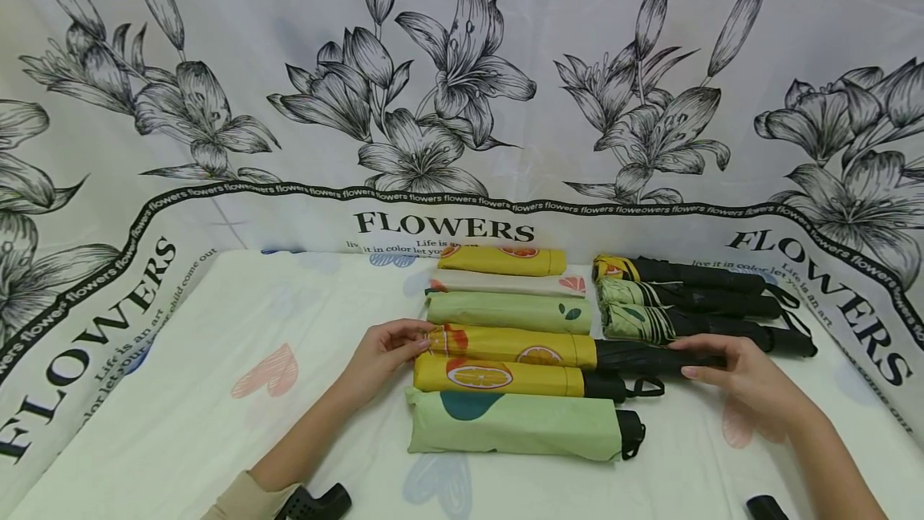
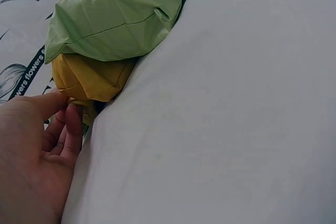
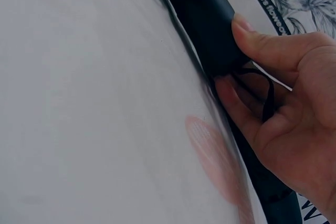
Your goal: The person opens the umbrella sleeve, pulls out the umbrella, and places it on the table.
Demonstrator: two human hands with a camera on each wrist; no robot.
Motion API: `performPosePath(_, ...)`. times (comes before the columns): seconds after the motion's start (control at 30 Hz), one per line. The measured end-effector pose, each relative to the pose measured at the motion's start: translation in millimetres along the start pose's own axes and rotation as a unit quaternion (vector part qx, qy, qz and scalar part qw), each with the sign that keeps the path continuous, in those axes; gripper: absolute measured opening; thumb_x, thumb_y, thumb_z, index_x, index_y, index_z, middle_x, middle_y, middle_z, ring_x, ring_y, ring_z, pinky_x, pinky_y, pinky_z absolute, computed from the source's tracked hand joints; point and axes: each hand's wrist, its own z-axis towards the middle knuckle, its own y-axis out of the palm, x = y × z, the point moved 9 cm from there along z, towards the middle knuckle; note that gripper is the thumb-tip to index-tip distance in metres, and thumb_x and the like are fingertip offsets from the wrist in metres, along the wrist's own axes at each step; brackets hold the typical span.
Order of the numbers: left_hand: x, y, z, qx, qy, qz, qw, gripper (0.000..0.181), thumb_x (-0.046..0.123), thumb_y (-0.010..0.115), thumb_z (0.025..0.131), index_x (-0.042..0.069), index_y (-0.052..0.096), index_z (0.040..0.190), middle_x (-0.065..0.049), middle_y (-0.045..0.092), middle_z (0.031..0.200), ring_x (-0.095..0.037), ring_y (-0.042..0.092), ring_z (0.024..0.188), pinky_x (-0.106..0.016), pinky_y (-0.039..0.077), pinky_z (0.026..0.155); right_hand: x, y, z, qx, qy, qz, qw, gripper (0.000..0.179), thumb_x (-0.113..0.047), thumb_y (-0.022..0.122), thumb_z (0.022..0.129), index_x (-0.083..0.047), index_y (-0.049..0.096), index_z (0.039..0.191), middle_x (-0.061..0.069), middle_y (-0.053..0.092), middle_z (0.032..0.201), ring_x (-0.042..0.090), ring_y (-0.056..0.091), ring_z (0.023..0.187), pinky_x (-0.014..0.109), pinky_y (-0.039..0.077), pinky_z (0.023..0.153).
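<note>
In the head view a folding umbrella (image 1: 635, 356) lies partly inside a yellow orange-print sleeve (image 1: 491, 346), its black end sticking out to the right. My left hand (image 1: 382, 355) pinches the sleeve's left end; the left wrist view shows thumb and fingers at the yellow fabric (image 2: 81, 109). My right hand (image 1: 751, 379) grips the umbrella's black handle (image 3: 212, 30), thumb on one side and a fingertip near the end, with the wrist strap (image 3: 269, 95) by the palm. Just in front lie a yellow sleeved umbrella (image 1: 498, 376) and a wider green sleeved one (image 1: 516, 424).
Behind lie a green sleeve (image 1: 505, 311), a whitish sleeve (image 1: 505, 284) and another yellow sleeve (image 1: 498, 262). Folded umbrellas without sleeves (image 1: 715, 301) lie at the back right, close to my right hand. A flower-print cloth (image 1: 549, 143) rises behind the white-covered surface (image 1: 325, 424).
</note>
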Motion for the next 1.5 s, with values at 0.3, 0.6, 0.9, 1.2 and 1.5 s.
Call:
performPosePath(0.3,2.9,0.7,-0.9,0.001,0.016,0.005,0.9999,0.026,0.001,0.068,0.101,-0.013,0.069,0.124,-0.014,0.069,0.096,-0.006,0.060,0.079,-0.019,0.054,0.072,-8,-6,-0.7,0.021,-0.068,-0.064,0.9954,0.032,-0.007,0.077,0.095,-0.004,0.073,0.127,-0.032,0.064,0.121,-0.007,0.051,0.102,0.015,0.039,0.079)
performPosePath(0.6,2.0,-0.2,-1.4,0.003,0.017,0.008,0.9998,0.026,0.001,0.068,0.101,-0.012,0.069,0.124,-0.015,0.068,0.097,-0.006,0.060,0.079,-0.019,0.054,0.072,-1,-17,-4.3,0.037,-0.082,-0.079,0.9928,0.032,-0.003,0.078,0.093,-0.005,0.074,0.125,-0.032,0.065,0.122,-0.011,0.050,0.104,0.013,0.039,0.078)
performPosePath(0.9,2.1,-0.2,-1.3,0.001,0.018,0.003,0.9998,0.026,0.001,0.067,0.101,-0.012,0.068,0.124,-0.010,0.068,0.096,-0.006,0.060,0.080,-0.019,0.054,0.073,2,-20,-6.5,0.030,-0.078,-0.058,0.9948,0.033,-0.002,0.075,0.095,-0.004,0.073,0.127,-0.034,0.063,0.123,0.008,0.047,0.086,0.029,0.038,0.063)
performPosePath(1.2,2.5,0.8,-0.9,0.000,0.015,0.002,0.9999,0.027,0.001,0.068,0.101,-0.012,0.069,0.124,-0.010,0.068,0.096,-0.006,0.060,0.080,-0.019,0.054,0.073,11,-30,-11.8,0.045,-0.078,-0.073,0.9932,0.032,0.000,0.075,0.094,-0.005,0.074,0.125,-0.035,0.062,0.125,-0.008,0.049,0.103,0.016,0.038,0.075)
performPosePath(1.5,1.4,-0.1,-1.4,0.006,0.006,0.007,0.9999,0.027,0.002,0.068,0.101,-0.012,0.069,0.124,-0.015,0.068,0.098,-0.007,0.061,0.080,-0.018,0.054,0.073,20,-41,-16.6,0.047,-0.089,-0.049,0.9937,0.033,0.008,0.073,0.092,-0.002,0.074,0.124,-0.034,0.063,0.123,-0.013,0.051,0.106,0.012,0.042,0.076)
